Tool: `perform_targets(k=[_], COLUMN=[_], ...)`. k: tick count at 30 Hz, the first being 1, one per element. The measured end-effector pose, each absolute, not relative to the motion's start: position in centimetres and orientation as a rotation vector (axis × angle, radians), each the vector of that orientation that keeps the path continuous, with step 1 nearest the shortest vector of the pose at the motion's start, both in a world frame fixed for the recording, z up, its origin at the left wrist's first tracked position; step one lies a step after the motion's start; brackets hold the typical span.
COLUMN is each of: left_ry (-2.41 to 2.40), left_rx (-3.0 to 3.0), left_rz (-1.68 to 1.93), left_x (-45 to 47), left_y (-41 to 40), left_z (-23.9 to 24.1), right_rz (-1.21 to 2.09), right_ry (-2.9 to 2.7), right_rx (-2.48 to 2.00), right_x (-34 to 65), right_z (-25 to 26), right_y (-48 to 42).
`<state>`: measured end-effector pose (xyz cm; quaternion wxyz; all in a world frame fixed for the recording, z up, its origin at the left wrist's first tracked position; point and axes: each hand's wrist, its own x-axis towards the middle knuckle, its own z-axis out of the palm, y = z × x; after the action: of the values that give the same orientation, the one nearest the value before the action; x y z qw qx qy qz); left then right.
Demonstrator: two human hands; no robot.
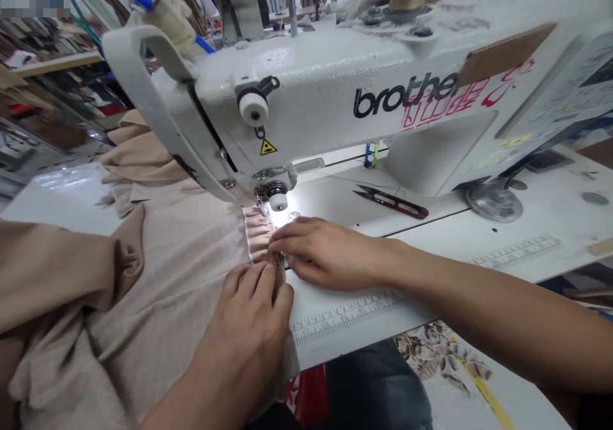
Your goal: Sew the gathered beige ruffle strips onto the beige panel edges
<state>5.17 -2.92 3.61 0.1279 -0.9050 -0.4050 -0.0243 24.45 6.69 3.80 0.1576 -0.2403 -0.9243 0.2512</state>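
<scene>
A beige fabric (191, 235) lies on the bed of a white sewing machine (316, 110), its gathered edge (258, 232) running up to the lit needle area. My left hand (249, 315) is closed on this edge, fingers bent over the cloth, just in front of the needle. Close beside it, my right hand (330, 254) pinches the same edge from the right. The fingertips of both hands nearly meet, and the cloth between them is partly hidden. The needle itself is too small to make out.
Red-handled thread snips (395, 202) lie on the machine bed behind my right hand. A ruler scale (349, 315) marks the table's front edge. Darker tan cloth (62, 261) is heaped at left. Fabric scraps (431, 347) sit below the table, beside a yellow strip (486, 391).
</scene>
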Motion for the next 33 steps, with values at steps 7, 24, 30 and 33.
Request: perform_targets(k=[7,24,30,33], left_ry=[-1.187,-1.217,-1.21,-1.188], left_rx=[-2.808,-2.689,-2.632,-2.631], left_rz=[-0.315,-0.422,-0.528,-0.5], left_x=[2.8,-0.1,0.3,0.4], left_y=[0.2,1.9,2.2,1.7], left_z=[5.1,-0.1,0.1,-0.2], right_rz=[0.572,0.576,0.525,0.533], right_ry=[-2.836,-2.821,-2.763,-2.763], right_rx=[-0.628,-0.76,-0.792,-0.769], right_x=[24.8,24.1,23.8,23.8], right_z=[4.2,3.7,2.7,2.8], right_y=[6.2,6.5,6.7,6.7])
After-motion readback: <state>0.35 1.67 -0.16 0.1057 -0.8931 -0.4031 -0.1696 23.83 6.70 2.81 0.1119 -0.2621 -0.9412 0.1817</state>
